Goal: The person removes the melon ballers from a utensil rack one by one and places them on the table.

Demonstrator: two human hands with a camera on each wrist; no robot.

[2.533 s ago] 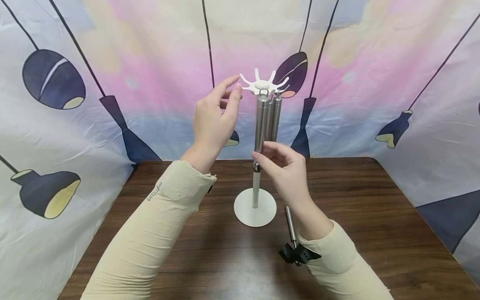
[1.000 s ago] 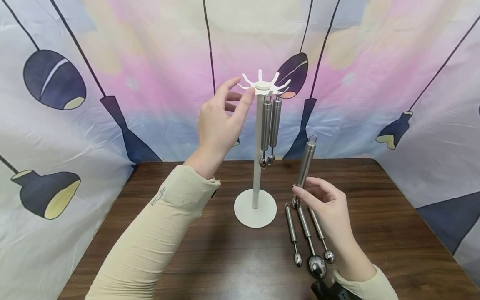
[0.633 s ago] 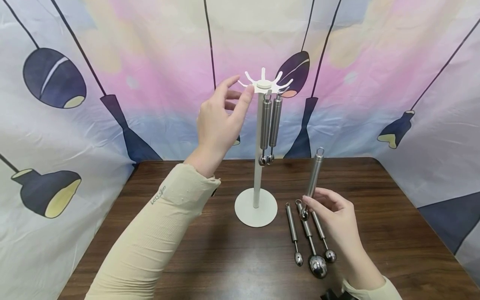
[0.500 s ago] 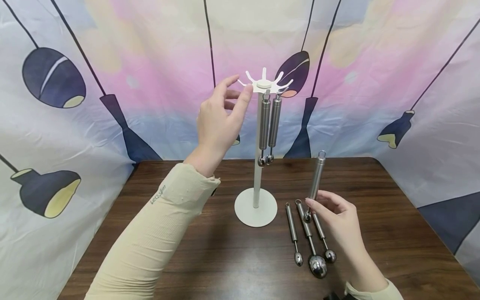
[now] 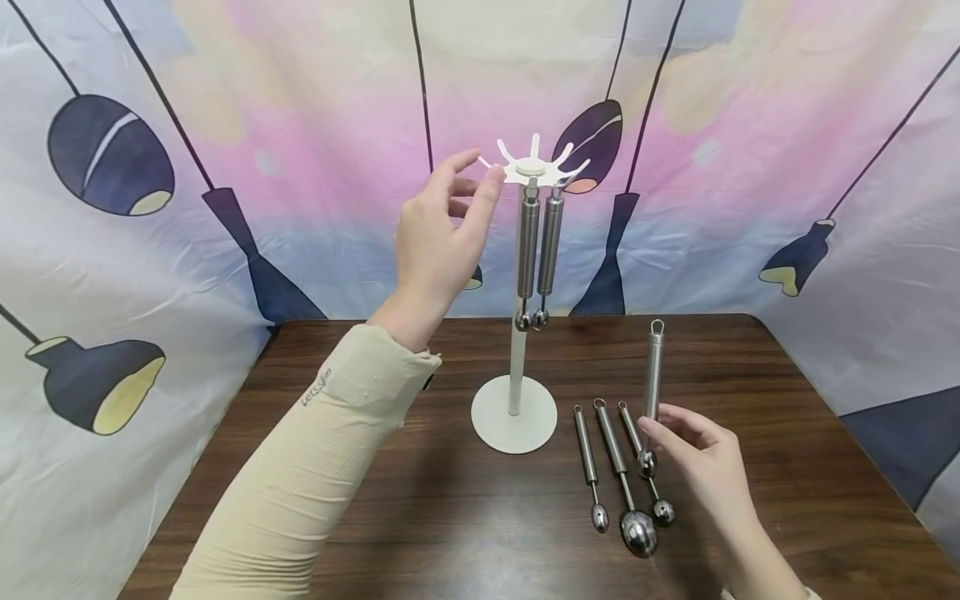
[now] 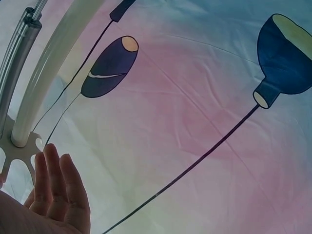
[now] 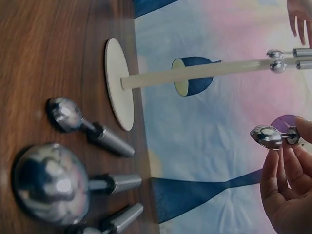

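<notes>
My right hand pinches a steel melon baller low on its handle, with the hanging loop at the top and the scoop pointing down. In the right wrist view its small oval scoop shows beside the fingers. Up at the white rotating rack, my left hand pinches one of the prongs between thumb and index finger. Two melon ballers hang from the rack's near-right prongs. In the left wrist view the other fingers are extended beside the rack.
Three more melon ballers lie side by side on the dark wood table: a small oval one, a large one and a small round one. The rack's round white base stands left of them. A printed cloth hangs behind.
My right hand has carried the melon baller away from the rack, down and right over those on the table. The rack's top has turned slightly while my left hand stays at it.
</notes>
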